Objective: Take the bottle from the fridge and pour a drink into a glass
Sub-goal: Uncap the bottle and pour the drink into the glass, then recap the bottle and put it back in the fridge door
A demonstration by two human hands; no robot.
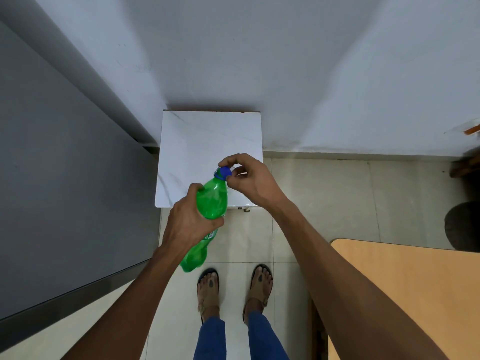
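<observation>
Head view looks straight down on a person standing in front of a small marble-topped table (197, 141), and everything is best placed against that table. The green bottle (211, 201) hangs in the air over the table's near edge, its lower half reaching back past the edge above the floor tiles, toward the person's feet. The left hand (188, 224) has its fingers wrapped round the bottle's middle, just at the label, which looks like a steadying grip so the body cannot spin. The right hand (246, 178), over the table's near right corner, has thumb and fingertips pinched round the blue cap (225, 172); I judge it is set there to twist the cap off, with the table underneath to catch any spill.

The bottle's long axis runs tilted, base low and nearest the person, cap end raised and pointing away toward the table's far side and a little right. The cap appears to sit on the neck, so opening seems not yet done.

No glass can be made out on the table; the hands cover part of its near edge. A grey fridge (57, 178) stands closed to the table's left.
</observation>
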